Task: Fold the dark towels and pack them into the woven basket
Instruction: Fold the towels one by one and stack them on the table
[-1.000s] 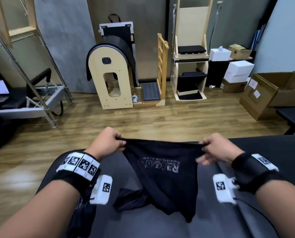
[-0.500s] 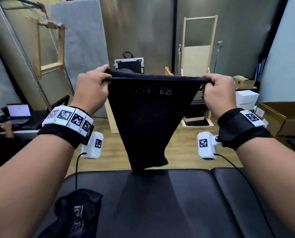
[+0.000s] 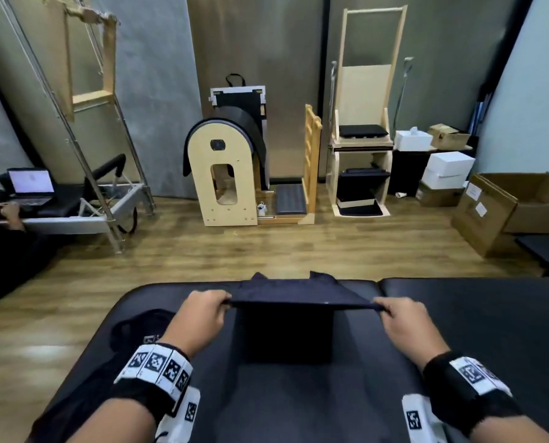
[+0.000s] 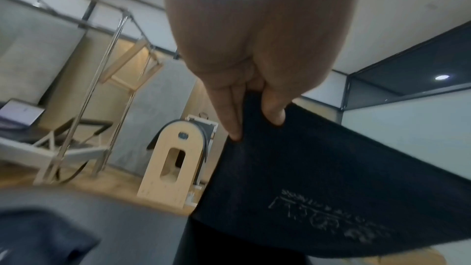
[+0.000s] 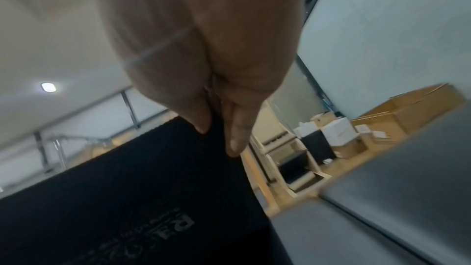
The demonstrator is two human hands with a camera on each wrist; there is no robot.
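Note:
A dark towel (image 3: 294, 292) with a pale printed logo (image 4: 328, 223) is stretched flat above the black padded table (image 3: 458, 330), its far edge reaching the table's far rim. My left hand (image 3: 202, 310) pinches its near left corner and my right hand (image 3: 401, 318) pinches its near right corner. In the left wrist view my left fingers (image 4: 234, 120) curl onto the towel (image 4: 331, 188). The right wrist view shows my right fingers (image 5: 235, 136) clamped on the towel (image 5: 127, 198) edge. A second dark towel (image 3: 138, 330) lies crumpled on the table at the left. No woven basket is in view.
Beyond the table is wooden floor with a wooden arched barrel (image 3: 231, 174), a wooden chair unit (image 3: 362, 148) and white boxes (image 3: 445, 167). An open cardboard box (image 3: 516, 206) stands at the right. At the far left a person's hands rest at a laptop (image 3: 31, 187).
Both hands have brought the towel down from chest height, where it hung, to lie stretched out low over the table. The head view has tilted back down.

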